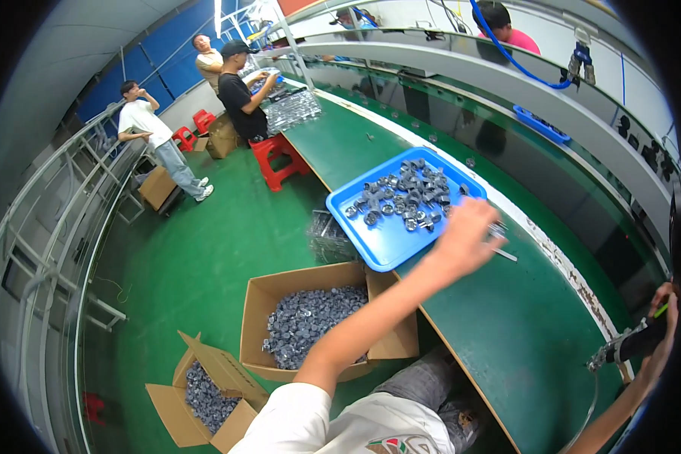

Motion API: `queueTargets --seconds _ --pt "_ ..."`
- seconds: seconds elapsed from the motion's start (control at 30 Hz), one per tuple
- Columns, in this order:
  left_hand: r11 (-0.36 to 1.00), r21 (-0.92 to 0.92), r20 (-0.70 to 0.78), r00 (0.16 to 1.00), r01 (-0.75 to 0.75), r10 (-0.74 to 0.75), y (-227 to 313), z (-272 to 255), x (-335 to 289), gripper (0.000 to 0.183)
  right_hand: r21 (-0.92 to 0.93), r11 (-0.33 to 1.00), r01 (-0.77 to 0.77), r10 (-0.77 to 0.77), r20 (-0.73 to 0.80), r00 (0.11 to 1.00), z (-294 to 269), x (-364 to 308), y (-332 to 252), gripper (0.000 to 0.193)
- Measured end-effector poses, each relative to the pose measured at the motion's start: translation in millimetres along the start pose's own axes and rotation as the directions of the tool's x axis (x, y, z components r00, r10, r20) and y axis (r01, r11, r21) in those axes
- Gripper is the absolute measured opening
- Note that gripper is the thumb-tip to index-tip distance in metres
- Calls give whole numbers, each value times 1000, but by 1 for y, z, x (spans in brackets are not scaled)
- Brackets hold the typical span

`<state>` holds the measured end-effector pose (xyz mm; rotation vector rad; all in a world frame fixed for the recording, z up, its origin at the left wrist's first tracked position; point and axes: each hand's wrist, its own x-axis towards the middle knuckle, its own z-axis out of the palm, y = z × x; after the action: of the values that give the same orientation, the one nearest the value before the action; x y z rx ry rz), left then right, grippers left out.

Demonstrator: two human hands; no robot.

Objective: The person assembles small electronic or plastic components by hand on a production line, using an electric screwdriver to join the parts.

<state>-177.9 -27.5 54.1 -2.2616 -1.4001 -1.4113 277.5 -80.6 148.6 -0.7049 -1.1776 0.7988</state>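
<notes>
My left hand (467, 240) is just past the right edge of a blue tray (382, 253), over the green bench. Its fingers look curled around something small and shiny, blurred and partly hidden. In the tray lies a loose heap of small dark grey round parts (412, 193), some with shiny rims. A thin pale strip (505, 256) sticks out beside the fingers; whether they hold it is unclear. At the far right, my right hand (664, 306) wraps around a black cylindrical tool with a metal front end (643, 340). The picture's dark rim cuts off part of this hand.
Below the bench stand an open carton (253, 318) of grey parts and a smaller one (170, 408). Red stools (276, 160) and other people (242, 94) are farther along the bench (499, 333). A conveyor frame (507, 64) with a blue hose runs behind.
</notes>
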Motion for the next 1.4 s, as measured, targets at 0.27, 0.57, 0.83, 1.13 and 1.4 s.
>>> queueTargets --seconds 0.27,0.57,0.83,1.13,1.4 --pt "877 342 -23 936 339 -352 -92 -82 -59 52 -360 927 106 24 340 940 39 -2 -2 36" --pt "974 1 20 974 226 -226 43 -90 -134 48 -339 941 4 110 315 943 58 -14 7 42" --pt "892 -351 273 942 285 -193 123 -67 -230 32 -299 952 -69 178 356 917 95 -37 -1 30" --pt "928 -293 508 860 231 -54 126 -46 -239 37 -192 979 -62 128 350 928 112 -34 -11 27" --pt "923 -359 331 944 137 -11 132 -34 -211 33 -191 951 -241 302 430 851 100 -27 -18 24"
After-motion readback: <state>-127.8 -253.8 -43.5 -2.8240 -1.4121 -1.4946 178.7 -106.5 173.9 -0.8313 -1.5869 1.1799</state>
